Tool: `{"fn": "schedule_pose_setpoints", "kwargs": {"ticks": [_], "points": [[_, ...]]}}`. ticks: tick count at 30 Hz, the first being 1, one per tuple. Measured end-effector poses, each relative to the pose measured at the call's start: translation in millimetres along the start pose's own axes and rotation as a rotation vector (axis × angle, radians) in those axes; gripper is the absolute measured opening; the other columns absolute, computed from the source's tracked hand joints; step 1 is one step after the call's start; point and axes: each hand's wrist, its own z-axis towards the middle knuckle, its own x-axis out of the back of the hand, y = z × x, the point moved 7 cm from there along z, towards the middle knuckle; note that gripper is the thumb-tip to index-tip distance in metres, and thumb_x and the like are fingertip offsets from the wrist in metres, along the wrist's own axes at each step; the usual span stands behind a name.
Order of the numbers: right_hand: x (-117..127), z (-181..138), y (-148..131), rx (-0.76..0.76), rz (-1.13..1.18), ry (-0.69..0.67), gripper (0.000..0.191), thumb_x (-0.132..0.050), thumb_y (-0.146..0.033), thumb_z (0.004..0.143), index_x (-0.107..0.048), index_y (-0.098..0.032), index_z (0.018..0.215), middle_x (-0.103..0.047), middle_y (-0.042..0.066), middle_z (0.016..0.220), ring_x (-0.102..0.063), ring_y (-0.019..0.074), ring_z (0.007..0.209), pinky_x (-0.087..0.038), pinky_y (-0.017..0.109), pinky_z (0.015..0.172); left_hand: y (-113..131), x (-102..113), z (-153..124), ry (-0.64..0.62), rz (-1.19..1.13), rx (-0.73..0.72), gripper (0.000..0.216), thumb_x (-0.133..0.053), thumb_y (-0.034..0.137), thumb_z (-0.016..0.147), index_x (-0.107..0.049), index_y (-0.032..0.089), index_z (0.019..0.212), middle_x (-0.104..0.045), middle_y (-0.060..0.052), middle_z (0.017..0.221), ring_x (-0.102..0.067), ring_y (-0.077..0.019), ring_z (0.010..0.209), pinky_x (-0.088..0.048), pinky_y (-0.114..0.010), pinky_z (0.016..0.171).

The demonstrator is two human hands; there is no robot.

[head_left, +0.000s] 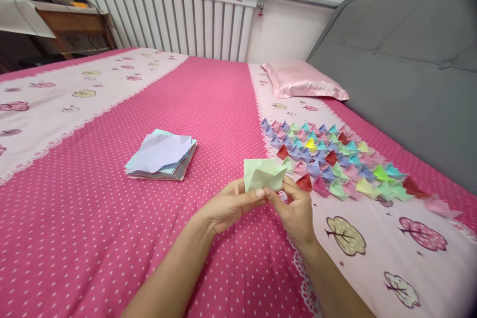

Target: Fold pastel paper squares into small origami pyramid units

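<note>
Between my two hands is a pale green sheet of origami paper [263, 174], partly folded, with its lower edge raised off the paper's back layer. My left hand [231, 203] pinches its lower left side, thumb on the front and fingers behind. At the lower right, my right hand [296, 208] grips the same sheet between thumb and fingers. Both thumbs nearly meet at the bottom edge. To the right stand many small folded paper boats [330, 174] in rows, in several colours. A stack of loose coloured paper [162, 154] lies to the left, a lilac sheet on top.
Everything rests on a bed with a pink dotted cover [216, 94]. A pink satin pillow [303, 79] lies at the back right, against a grey padded headboard [402, 39]. A white radiator [167, 17] runs along the wall. A wooden desk [74, 25] stands at the far left.
</note>
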Motion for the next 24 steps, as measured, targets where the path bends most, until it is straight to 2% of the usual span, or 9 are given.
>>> {"fn": "schedule_pose_setpoints", "kwargs": {"ticks": [3,10,16,20,22,24], "points": [[-0.1,-0.9,-0.2,-0.019,-0.02,-0.008,0.009,-0.064,-0.027,0.077,-0.068,-0.019,0.073,-0.065,0.005,0.101,-0.059,0.0216,0.097,-0.045,0.035,0.087,-3.8,2.8,2.2,0.066,0.019,0.008,0.027,-0.061,0.025,0.081,-0.066,0.012,0.104,-0.066,-0.013,0.111,-0.058,-0.0209,0.105,-0.034,-0.038,0.101],[-1.2,-2.8,4.4,-0.081,-0.001,-0.021,0.015,-0.062,-0.03,0.079,-0.071,-0.022,0.087,-0.066,0.006,0.103,-0.06,0.0224,0.099,-0.046,0.038,0.088,-3.3,6.2,2.7,0.158,0.034,0.027,0.025,-0.064,0.03,0.078,-0.07,0.011,0.093,-0.069,-0.013,0.104,-0.061,-0.0207,0.1,-0.036,-0.036,0.099],[-3.0,-3.9,3.1,-0.089,-0.012,-0.015,0.016,-0.06,-0.03,0.081,-0.073,-0.022,0.087,-0.067,0.006,0.1,-0.061,0.0229,0.097,-0.047,0.038,0.086,-2.0,5.1,3.7,0.158,0.073,-0.014,0.026,-0.065,0.032,0.077,-0.07,0.012,0.093,-0.069,-0.012,0.1,-0.061,-0.0205,0.098,-0.038,-0.034,0.095],[-6.9,-4.6,6.1,-0.125,0.011,-0.053,0.018,-0.058,-0.032,0.082,-0.071,-0.02,0.085,-0.066,0.007,0.103,-0.059,0.0232,0.099,-0.045,0.038,0.088,-0.8,10.3,5.8,0.18,0.172,-0.096,0.03,-0.062,0.038,0.079,-0.069,0.013,0.095,-0.069,-0.01,0.095,-0.061,-0.0191,0.092,-0.04,-0.032,0.089],[-5.5,-4.5,11.4,-0.163,0.025,-0.03,0.018,-0.058,-0.034,0.081,-0.068,-0.019,0.086,-0.066,0.008,0.104,-0.059,0.0235,0.1,-0.044,0.04,0.09,2.9,15.9,5.8,0.225,0.249,-0.144,0.033,-0.061,0.041,0.078,-0.069,0.013,0.094,-0.069,-0.008,0.092,-0.06,-0.0178,0.087,-0.041,-0.029,0.084],[1.6,-4.0,15.3,-0.181,0.018,0.059,0.023,-0.063,-0.035,0.077,-0.062,-0.019,0.093,-0.064,0.009,0.108,-0.059,0.0236,0.099,-0.044,0.042,0.089,7.6,21.0,4.8,0.267,0.338,-0.171,0.036,-0.062,0.044,0.076,-0.068,0.012,0.09,-0.068,-0.007,0.087,-0.059,-0.0161,0.079,-0.042,-0.027,0.078]]}}
